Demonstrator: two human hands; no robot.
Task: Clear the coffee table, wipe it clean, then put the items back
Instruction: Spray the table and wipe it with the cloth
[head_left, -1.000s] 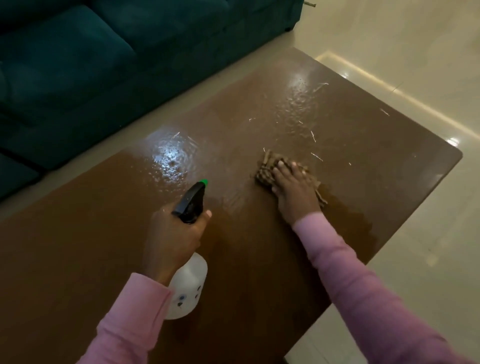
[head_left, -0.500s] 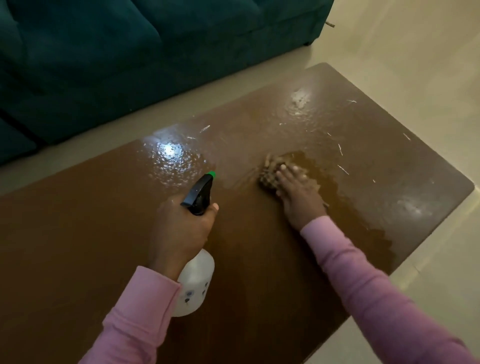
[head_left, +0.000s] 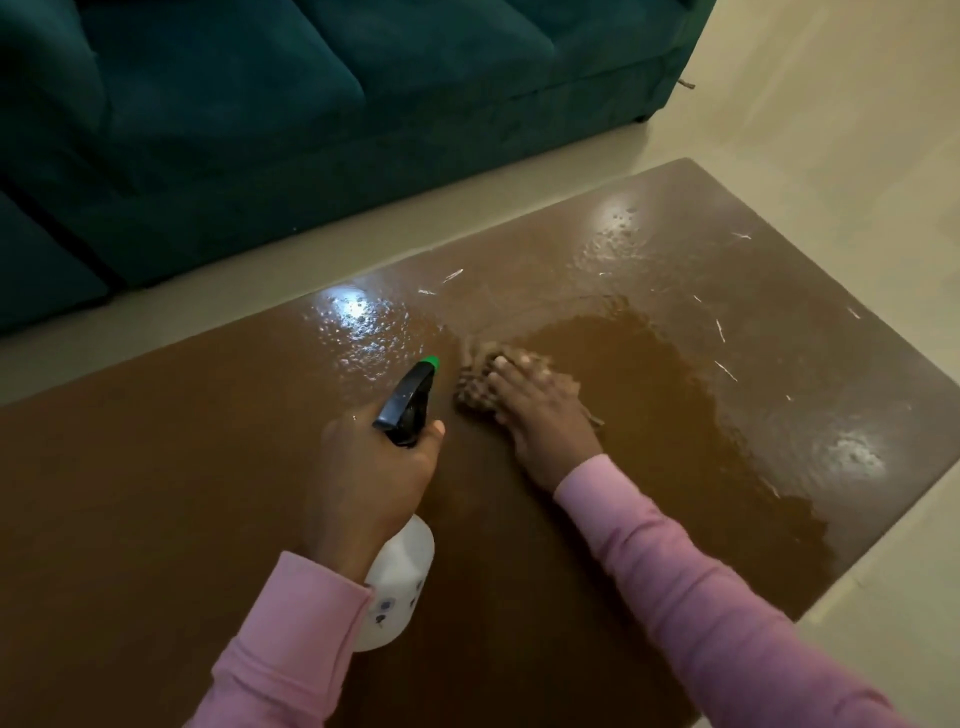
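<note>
Right hand (head_left: 545, 415) pressed flat on brown cloth (head_left: 472, 387), spreading wet film across bare surface (head_left: 156, 493). Left hand (head_left: 371, 467), just beside, wrapped around spray bottle (head_left: 397, 577), nozzle forward, ready to respray.

Teal sofa (head_left: 311, 104) behind, pale tile floor (head_left: 831, 104) w/ glare.

Head-worn camera looks steeply down, close over the coffee table (head_left: 156, 493), facing the sofa (head_left: 311, 104).

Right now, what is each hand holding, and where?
Left hand grips the white plastic spray bottle at its neck; right hand presses flat on the brown cloth.
</note>
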